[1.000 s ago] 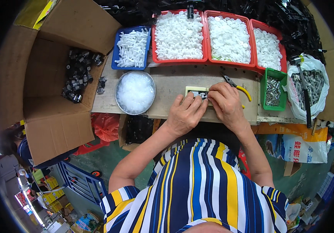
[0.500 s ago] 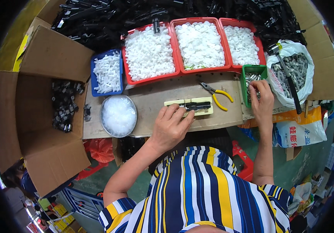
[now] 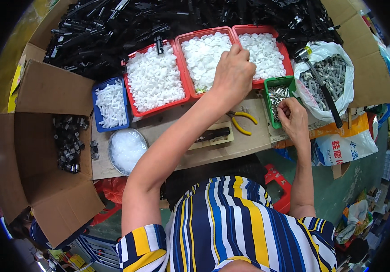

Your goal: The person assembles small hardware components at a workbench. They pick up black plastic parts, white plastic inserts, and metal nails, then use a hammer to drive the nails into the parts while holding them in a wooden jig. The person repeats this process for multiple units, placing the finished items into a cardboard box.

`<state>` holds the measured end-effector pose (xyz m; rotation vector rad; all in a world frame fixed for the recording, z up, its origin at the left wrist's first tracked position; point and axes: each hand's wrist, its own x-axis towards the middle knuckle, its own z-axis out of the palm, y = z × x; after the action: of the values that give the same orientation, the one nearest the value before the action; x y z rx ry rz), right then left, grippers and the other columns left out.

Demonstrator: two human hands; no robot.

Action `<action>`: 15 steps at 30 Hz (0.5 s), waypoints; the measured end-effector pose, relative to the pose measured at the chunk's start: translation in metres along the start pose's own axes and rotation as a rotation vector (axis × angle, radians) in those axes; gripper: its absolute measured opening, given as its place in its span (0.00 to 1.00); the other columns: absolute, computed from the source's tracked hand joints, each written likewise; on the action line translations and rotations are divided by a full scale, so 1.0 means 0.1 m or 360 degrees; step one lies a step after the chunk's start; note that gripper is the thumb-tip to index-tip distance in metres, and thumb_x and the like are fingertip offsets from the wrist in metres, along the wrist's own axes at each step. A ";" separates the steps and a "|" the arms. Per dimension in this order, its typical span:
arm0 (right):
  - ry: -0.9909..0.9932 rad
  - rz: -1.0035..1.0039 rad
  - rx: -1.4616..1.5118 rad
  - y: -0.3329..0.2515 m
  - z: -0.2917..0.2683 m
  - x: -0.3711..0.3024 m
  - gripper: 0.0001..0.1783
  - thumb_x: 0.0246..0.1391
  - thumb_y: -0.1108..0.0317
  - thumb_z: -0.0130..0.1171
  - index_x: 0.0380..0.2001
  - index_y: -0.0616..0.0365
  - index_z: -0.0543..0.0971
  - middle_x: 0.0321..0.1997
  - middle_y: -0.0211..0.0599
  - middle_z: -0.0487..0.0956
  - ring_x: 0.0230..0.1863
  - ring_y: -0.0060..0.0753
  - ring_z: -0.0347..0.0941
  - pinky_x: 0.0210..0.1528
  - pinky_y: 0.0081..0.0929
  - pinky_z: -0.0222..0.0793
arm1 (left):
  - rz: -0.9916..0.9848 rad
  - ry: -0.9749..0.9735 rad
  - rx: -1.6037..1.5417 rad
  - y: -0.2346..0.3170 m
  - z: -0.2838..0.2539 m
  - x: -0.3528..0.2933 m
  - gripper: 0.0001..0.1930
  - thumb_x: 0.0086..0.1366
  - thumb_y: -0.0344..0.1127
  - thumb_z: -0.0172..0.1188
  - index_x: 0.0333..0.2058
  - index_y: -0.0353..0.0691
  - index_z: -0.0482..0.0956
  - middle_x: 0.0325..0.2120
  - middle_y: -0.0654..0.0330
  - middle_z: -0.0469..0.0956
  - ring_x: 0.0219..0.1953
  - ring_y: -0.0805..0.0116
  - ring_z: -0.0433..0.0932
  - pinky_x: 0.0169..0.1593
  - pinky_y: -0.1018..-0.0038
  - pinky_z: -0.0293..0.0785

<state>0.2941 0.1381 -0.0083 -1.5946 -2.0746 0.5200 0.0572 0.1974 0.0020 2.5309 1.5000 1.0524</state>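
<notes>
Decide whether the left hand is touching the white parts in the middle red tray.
Touching: the head view shows the left hand resting on the white parts.

A large open brown cardboard box stood at the left of the work board, its flaps spread wide, with small black parts inside. A yellow label clung to its upper left flap. At the right, a white plastic bag held grey metal pieces; below it lay a white sack with blue printing and an orange wrapper edge.
</notes>
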 end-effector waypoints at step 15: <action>0.0237 -0.0021 0.0437 -0.02 -0.02 -0.03 0.06 0.47 0.80 0.62 0.32 0.66 0.79 0.28 0.37 0.78 0.24 0.27 0.72 0.30 0.27 0.69 | -0.0068 -0.0120 -0.0015 0.03 0.31 0.22 0.07 0.50 0.34 0.69 0.25 0.36 0.86 0.28 0.56 0.81 0.39 0.60 0.75 0.44 0.64 0.69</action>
<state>0.2940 0.1349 -0.0060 -1.4143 -1.8156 0.6312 0.0834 0.2231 -0.0089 2.4907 1.5188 0.9449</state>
